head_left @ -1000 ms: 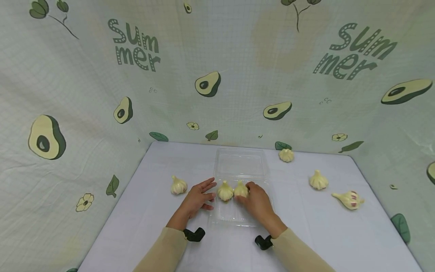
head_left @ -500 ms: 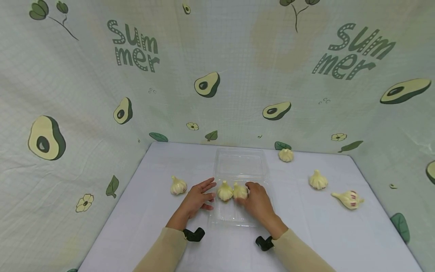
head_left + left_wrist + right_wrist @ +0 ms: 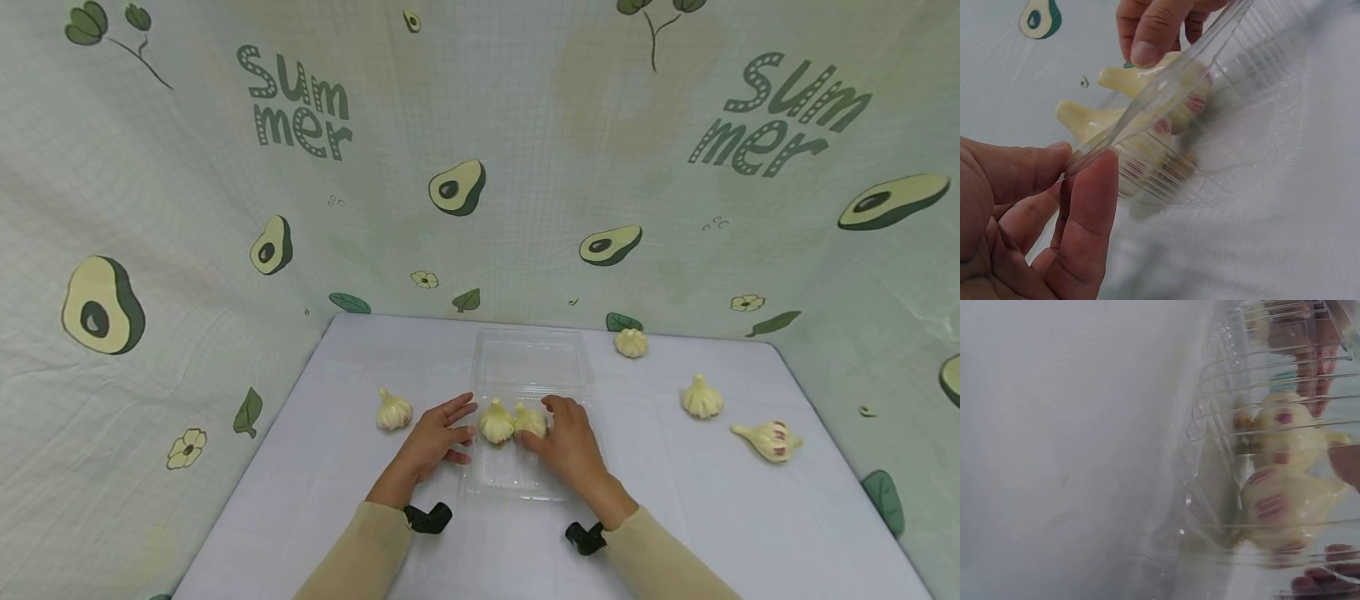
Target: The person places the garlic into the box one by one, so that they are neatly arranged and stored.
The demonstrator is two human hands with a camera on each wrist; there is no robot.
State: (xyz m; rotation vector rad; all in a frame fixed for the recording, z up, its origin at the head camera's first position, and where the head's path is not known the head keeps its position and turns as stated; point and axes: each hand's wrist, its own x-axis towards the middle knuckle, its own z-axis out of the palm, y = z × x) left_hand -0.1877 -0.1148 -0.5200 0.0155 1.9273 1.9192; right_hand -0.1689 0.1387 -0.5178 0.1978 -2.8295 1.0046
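Right grip (image 3: pixel 572 446) (spread) curves beside one boxed garlic bulb (image 3: pixel 528 419) — left grip (image 3: pixel 432 437) pinches the clear box (image 3: pixel 504 477).

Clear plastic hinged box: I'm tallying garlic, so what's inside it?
The box holds one round pale-yellow garlic bulb and a second bulb beside it. In the head view, the right hand partly covers the latter, and whatever lies under both is hidden.

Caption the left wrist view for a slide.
The left hand pinches a clear plastic container by its edge, two garlic bulbs inside, the right hand close by.
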